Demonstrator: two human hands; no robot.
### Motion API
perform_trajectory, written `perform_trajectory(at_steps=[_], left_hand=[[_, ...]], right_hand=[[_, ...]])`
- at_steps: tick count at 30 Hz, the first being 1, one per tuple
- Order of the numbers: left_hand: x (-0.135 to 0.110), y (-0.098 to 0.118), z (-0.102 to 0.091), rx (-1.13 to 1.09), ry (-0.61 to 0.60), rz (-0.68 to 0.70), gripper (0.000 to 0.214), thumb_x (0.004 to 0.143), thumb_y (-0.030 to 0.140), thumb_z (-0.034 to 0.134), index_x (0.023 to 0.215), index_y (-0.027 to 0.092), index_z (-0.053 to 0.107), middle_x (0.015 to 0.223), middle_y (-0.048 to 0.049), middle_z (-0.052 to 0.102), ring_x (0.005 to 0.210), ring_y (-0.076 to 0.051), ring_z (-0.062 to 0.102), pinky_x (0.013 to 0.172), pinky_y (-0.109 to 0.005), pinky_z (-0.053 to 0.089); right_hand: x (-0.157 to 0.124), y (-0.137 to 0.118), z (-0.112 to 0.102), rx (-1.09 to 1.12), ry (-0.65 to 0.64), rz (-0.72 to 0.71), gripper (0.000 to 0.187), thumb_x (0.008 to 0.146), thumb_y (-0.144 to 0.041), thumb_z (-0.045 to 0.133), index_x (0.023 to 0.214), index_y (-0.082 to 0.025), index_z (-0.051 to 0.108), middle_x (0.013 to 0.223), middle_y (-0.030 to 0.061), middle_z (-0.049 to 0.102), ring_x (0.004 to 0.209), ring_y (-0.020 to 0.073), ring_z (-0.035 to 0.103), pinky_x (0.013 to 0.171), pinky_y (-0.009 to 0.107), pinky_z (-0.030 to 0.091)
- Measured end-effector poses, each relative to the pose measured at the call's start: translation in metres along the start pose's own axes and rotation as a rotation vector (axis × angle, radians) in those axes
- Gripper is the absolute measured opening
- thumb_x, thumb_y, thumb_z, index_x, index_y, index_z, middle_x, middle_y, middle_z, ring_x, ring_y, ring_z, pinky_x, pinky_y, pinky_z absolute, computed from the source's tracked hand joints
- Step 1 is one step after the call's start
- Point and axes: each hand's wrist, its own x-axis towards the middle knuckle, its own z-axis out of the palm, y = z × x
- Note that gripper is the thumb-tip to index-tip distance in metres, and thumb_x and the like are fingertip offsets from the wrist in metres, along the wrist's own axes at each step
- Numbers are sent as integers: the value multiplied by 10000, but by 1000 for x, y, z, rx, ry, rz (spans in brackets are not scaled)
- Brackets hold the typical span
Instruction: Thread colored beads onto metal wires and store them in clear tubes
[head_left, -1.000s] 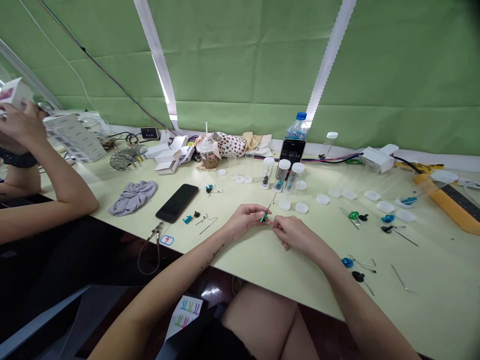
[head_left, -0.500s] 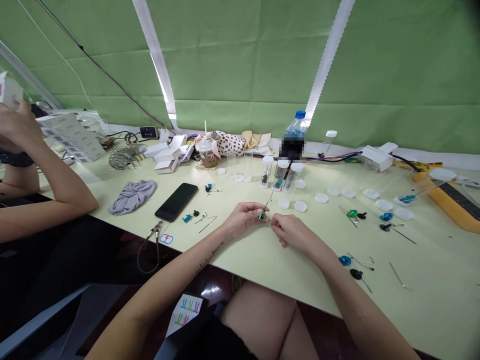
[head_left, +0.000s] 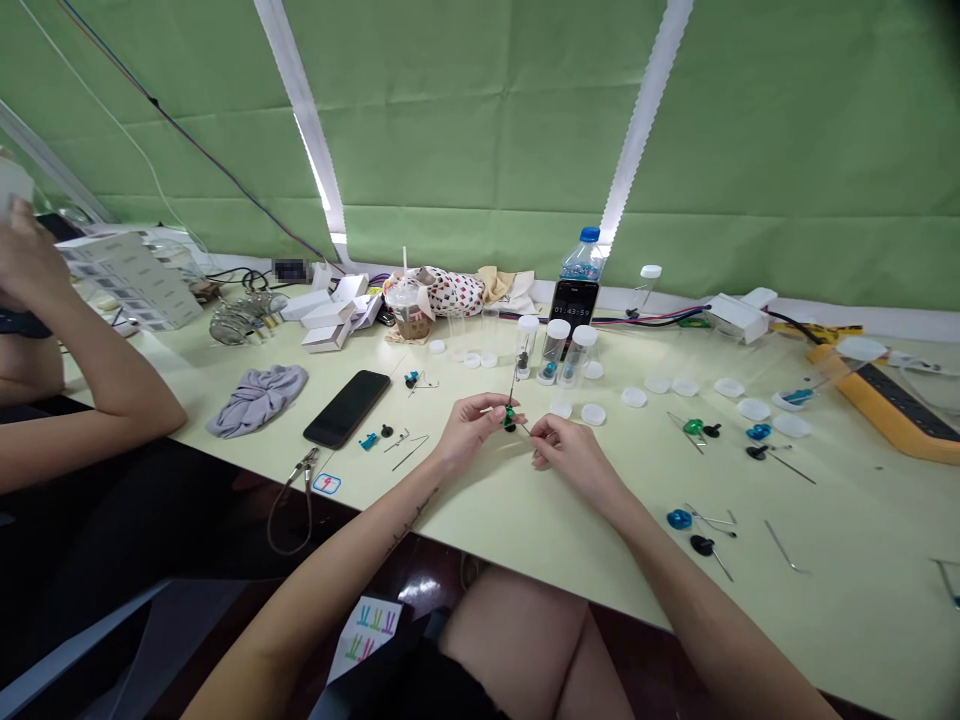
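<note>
My left hand [head_left: 472,428] is closed in a pinch on a small green-and-black knobbed part with a thin metal pin [head_left: 511,408] that stands nearly upright above the fingers. My right hand [head_left: 566,452] is closed just to the right of it, fingertips pinching something thin at the part's base that I cannot make out. Both hands hover over the pale yellow table [head_left: 525,510] near its front edge. Behind them stand three clear vials with white caps [head_left: 553,352].
Loose white caps [head_left: 634,397] and blue, green and black knobbed pins [head_left: 694,428] lie to the right. A black phone [head_left: 346,407], grey cloth [head_left: 252,398] and white boxes [head_left: 330,318] lie left. Another person's arm [head_left: 82,360] rests at the far left. A yellow bar [head_left: 877,415] sits far right.
The pin in my left hand has swung from a rightward slant to nearly upright, and both hands shifted slightly left and up in view. The view moved a little.
</note>
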Motion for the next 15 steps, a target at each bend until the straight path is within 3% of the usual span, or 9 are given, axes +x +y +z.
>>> perform_trajectory(at_steps=[7,15], left_hand=[[2,5,-2,-41,38,75,273,713,316,706,912,133,667,801,-65,685,866,-214,662,925,-404,439],[5,1,-5,-33,61,61,300,720,320,700,942,121,662,799,-68,676,857,-206,659,927,-429,455]], right_hand=[[0,-1,5,215,74,-45,153,811,-347,530,795,-196,550,678,-3,605,621,138,633,605,282,553],[-6,-11,5,200,201,-201,203,851,-390,507,841,-198,571,784,23,572,605,123,565,552,265,541]])
